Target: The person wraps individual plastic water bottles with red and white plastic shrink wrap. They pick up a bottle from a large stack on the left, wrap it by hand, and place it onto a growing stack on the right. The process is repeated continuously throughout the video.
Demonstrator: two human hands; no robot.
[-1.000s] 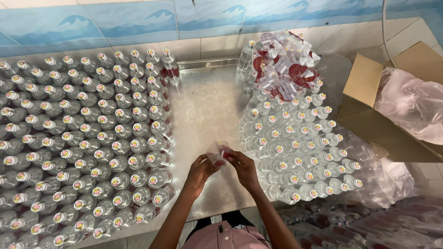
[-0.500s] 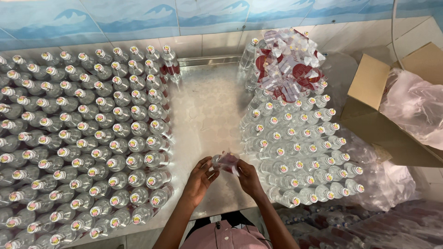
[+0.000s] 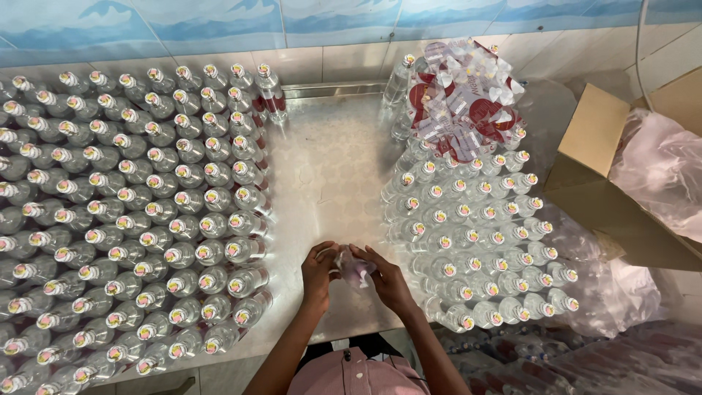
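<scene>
I am looking down on a bare steel table (image 3: 322, 168) and watching both hands working together near its front edge. The left hand (image 3: 319, 272) is closing its fingers around one side of a small clear plastic bottle (image 3: 355, 269) with a pinkish cap end, and the right hand (image 3: 387, 278) is gripping the other side; the bottle is lying tilted between them, lifted just off the table top in the open lane.

To the left, a wide block of clear capped bottles standing upright (image 3: 131, 212) is filling the table side. To the right, a smaller block of the same bottles (image 3: 475, 241) is standing near the right hand, with a heap of loose red-and-white plastic sleeves (image 3: 461, 102) piled at its far end. Further right, an open brown cardboard box (image 3: 614, 183) is holding a crumpled clear plastic bag (image 3: 658, 168).

I am judging that the step in hand is fitting or adjusting something at the bottle's neck, though the fingers are hiding the exact contact, so I cannot tell what is going on at the cap. As I am reading it, the next move is calling for a steady two-handed pinch and then an upright placement beside one of the blocks, without knocking the nearest bottles.
</scene>
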